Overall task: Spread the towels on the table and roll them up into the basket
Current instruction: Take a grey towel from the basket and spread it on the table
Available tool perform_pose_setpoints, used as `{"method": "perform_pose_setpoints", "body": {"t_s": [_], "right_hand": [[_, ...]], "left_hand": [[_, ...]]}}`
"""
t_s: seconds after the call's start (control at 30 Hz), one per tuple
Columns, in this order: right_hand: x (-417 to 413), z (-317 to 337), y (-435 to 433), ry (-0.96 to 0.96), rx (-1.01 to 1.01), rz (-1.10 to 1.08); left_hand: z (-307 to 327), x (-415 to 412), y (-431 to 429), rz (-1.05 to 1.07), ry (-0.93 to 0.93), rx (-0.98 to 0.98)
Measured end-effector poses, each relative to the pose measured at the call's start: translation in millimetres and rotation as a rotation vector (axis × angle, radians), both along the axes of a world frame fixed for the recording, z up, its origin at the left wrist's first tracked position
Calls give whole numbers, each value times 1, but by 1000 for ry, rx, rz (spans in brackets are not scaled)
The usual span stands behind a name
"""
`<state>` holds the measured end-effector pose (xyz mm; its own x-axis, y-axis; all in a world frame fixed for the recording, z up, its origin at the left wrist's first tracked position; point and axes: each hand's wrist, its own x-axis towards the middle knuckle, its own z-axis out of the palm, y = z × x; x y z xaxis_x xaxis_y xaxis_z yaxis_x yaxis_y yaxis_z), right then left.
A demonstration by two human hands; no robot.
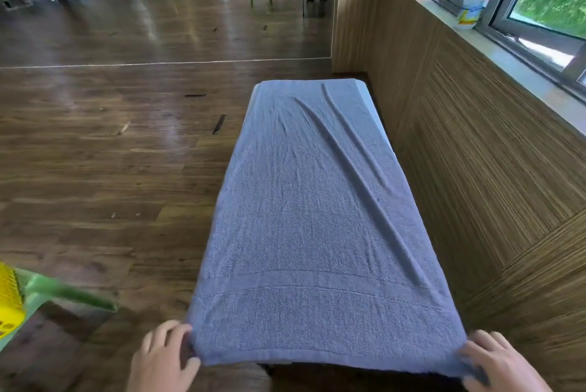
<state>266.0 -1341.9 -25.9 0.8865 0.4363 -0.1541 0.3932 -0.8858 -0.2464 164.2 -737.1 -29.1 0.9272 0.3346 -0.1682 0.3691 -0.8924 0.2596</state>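
Holding the near end of a blue-grey terry towel (310,217), the person stands at the short end of a long, narrow tabletop (369,106), as the head view shows. The towel lies lengthways away from both hands and covers nearly the whole top; only a pale strip shows at the far end, ahead of the right hand. The left hand (165,356) pinches the near left corner between curled fingers and thumb. The right hand (504,363) grips the near right corner in the same way, though it is blurred. The near hem hangs just over the edge between the two hands. A long diagonal ridge and some lighter creases run from ahead of the right hand toward the far end.

A yellow plastic basket (9,299) sits on a green chair (63,290), off to the outside of the left hand.

The step appears to be spreading, nearly finished. Next, the ridge likely needs smoothing flat, then a tight, even roll should start from the hem in hand.
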Motion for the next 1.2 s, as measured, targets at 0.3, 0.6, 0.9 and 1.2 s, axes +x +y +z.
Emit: {"method": "perform_pose_setpoints", "body": {"t_s": [0.3,0.6,0.9,1.2], "right_hand": [[41,-21,183,38,-94,129],[2,-2,80,128,-117,-194],[177,9,85,37,-112,-251],[226,-13,71,113,-180,-204]], "left_hand": [[-11,111,-92,-387,68,51],[-7,70,-3,-508,60,-18],[-9,215,-33,-240,38,-4],[-18,246,-15,-170,166,-3]]}}
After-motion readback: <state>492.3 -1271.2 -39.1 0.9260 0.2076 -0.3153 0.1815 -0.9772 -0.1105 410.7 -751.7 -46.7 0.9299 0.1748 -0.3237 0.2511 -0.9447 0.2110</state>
